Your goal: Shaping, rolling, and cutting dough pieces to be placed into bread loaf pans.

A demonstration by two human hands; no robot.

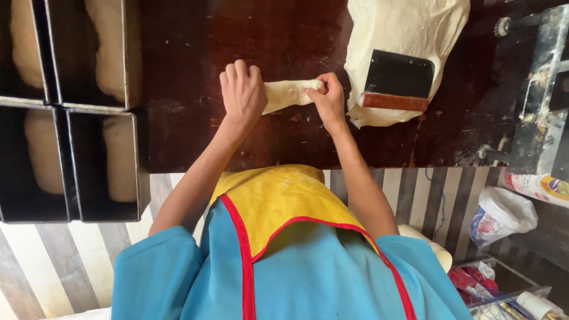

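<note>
A pale roll of dough (288, 93) lies on the dark wooden table (284, 139) between both my hands. My left hand (242, 92) presses flat on its left end, fingers together and pointing away from me. My right hand (328, 98) pinches the right end with curled fingers. Just right of that hand sits a large mass of dough (403, 26), with a black scraper with a wooden handle (396, 81) resting on it.
Black loaf tins (74, 112) holding shaped dough stand at the left. A metal machine frame (542, 89) is at the right edge. On the striped floor at the lower right lie a white plastic bag (501, 213) and a box of items (504, 290).
</note>
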